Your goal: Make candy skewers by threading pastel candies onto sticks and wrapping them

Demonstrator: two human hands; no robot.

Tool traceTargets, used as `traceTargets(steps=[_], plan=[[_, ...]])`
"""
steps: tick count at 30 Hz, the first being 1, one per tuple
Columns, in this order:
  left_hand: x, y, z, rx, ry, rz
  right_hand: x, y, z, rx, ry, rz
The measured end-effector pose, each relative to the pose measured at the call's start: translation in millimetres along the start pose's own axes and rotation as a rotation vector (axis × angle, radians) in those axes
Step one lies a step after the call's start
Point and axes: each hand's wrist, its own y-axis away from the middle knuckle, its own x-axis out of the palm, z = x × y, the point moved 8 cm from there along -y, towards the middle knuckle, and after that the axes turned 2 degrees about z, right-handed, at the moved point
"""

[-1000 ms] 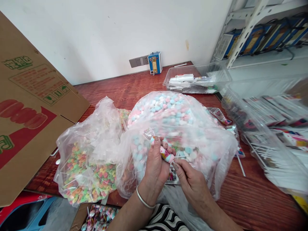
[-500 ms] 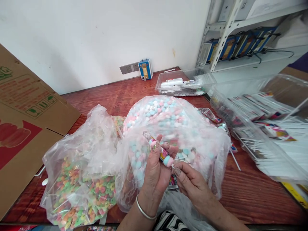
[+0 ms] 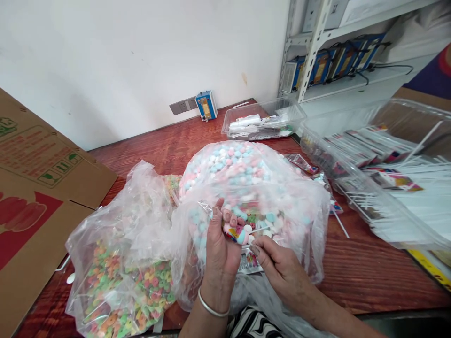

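Note:
My left hand point(image 3: 220, 246) is closed around a small clear wrapper filled with pastel candies point(image 3: 237, 232), held over the front of a big clear bag of pink, blue and white candies point(image 3: 243, 171). Just right of it, my right hand point(image 3: 278, 267) pinches a thin white stick point(image 3: 259, 230) whose far end meets the candy packet. A second clear bag of multicoloured ring candies point(image 3: 121, 277) lies to the left. A printed wrapper point(image 3: 251, 262) lies on the table under my hands.
A large cardboard box flap point(image 3: 38, 188) leans at the left. A clear bin of white sticks and printed packets point(image 3: 387, 188) fills the right. A smaller clear tray point(image 3: 262, 123) sits at the back by a blue device point(image 3: 206, 105). Metal shelving point(image 3: 338, 51) stands behind.
The camera has swung right and down. My left hand has turned the candy packet lower, towards my right hand, which keeps its pinch on the stick.

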Motion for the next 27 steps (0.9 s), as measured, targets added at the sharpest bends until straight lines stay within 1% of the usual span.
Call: traceTargets(steps=[4,7,10,12,13,14,16,18,19,21,23,24,27], plan=[[5,8,10,0.031,-0.063,0.019,4,-4,4,-0.046,0.118,-0.025],[4,11,13,0.009,-0.081,0.012,1,-4,7,-0.094,0.178,-0.057],[0,8,8,-0.01,-0.092,-0.019,-8,-1,13,-0.199,0.276,-0.15],[0,5,1,-0.003,-0.102,-0.006,-12,1,12,-0.204,0.242,-0.174],[0,4,-1,-0.005,-0.096,0.008,-11,1,8,-0.158,0.155,-0.148],[0,2,-2,-0.007,-0.081,0.015,-7,0,1,-0.08,0.014,-0.095],[-1,1,-2,-0.015,-0.036,0.011,9,0,-14,0.124,-0.36,0.059],[-3,2,0,-0.025,-0.013,0.01,25,3,-21,0.284,-0.693,0.153],[-2,3,1,-0.034,-0.021,0.024,29,4,-23,0.329,-0.801,0.165],[3,6,5,-0.054,-0.087,0.078,29,3,-25,0.363,-0.894,0.128],[6,9,9,-0.067,-0.174,0.115,24,0,-26,0.334,-0.832,0.08],[6,10,11,-0.07,-0.203,0.111,19,-2,-25,0.291,-0.731,0.056],[0,12,18,-0.054,-0.211,0.029,2,-6,-12,0.088,-0.251,-0.037]])
